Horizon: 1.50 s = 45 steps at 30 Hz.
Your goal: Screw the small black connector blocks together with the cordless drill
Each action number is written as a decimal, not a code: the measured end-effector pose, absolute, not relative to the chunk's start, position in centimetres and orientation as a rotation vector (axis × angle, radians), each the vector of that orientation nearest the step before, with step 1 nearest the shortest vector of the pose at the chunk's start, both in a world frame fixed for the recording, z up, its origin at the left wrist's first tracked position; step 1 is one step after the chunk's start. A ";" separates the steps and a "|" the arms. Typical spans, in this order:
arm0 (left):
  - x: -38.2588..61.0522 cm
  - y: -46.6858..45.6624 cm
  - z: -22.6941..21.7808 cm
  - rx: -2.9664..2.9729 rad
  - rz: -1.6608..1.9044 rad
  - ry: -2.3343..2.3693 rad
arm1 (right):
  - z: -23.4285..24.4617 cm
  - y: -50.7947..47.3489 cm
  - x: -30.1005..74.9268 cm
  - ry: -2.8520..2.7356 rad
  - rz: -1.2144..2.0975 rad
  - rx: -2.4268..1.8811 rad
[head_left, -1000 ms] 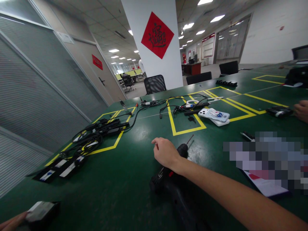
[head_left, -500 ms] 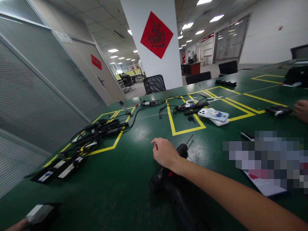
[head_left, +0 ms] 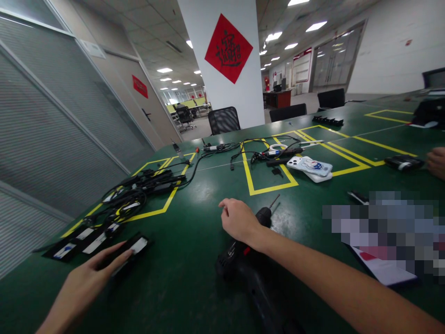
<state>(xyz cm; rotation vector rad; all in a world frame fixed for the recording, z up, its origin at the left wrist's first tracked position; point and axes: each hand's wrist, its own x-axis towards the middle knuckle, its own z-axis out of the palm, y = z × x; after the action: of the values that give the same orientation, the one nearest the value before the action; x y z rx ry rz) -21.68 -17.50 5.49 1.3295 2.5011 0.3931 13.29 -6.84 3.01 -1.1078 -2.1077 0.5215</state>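
My left hand [head_left: 88,273] grips a flat black box [head_left: 134,253] with a white label, thumb on top, just above the table at the lower left. Beyond it lie more black boxes [head_left: 64,250] with white labels, beside a tangle of black cables [head_left: 139,190]. My right hand [head_left: 239,220] is loosely closed, its wrist crossing over a black cordless drill [head_left: 255,285]. The drill lies on the table, its bit [head_left: 274,202] pointing away to the right. Whatever is under the curled fingers is hidden.
The green table [head_left: 194,283] carries yellow tape outlines [head_left: 274,189]. Stacked phones [head_left: 311,167], a white ring [head_left: 278,147] and cables lie ahead. To the right are a blurred-out pile [head_left: 399,227], a black item [head_left: 403,161] and another person's hand [head_left: 436,162].
My left hand has moved from the lower left corner up and rightward, carrying the black box towards the labelled boxes. My right hand stays over the drill.
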 end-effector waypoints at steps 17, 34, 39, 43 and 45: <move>-0.3 -0.8 3.6 2.049 0.671 1.255 | 2.8 -2.4 17.6 -2.244 0.407 -1.300; 0.0 -1.1 1.8 2.115 0.899 1.144 | 3.2 -2.8 17.2 -2.205 0.375 -1.525; 0.0 -1.4 1.4 2.150 0.942 1.130 | 6.6 -7.0 17.5 -2.175 0.213 -1.682; 0.0 -1.3 1.1 2.134 0.955 1.126 | 8.7 -14.5 17.5 -2.236 0.223 -1.816; 0.0 -1.2 0.9 2.128 0.962 1.128 | 8.7 -17.8 17.0 -2.329 0.350 -1.859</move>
<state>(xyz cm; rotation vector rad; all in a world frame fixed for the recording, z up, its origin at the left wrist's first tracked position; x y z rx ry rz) -0.05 -1.25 0.92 2.1281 1.1277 0.9617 16.95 -17.75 8.69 -1.8588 -2.3288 0.3503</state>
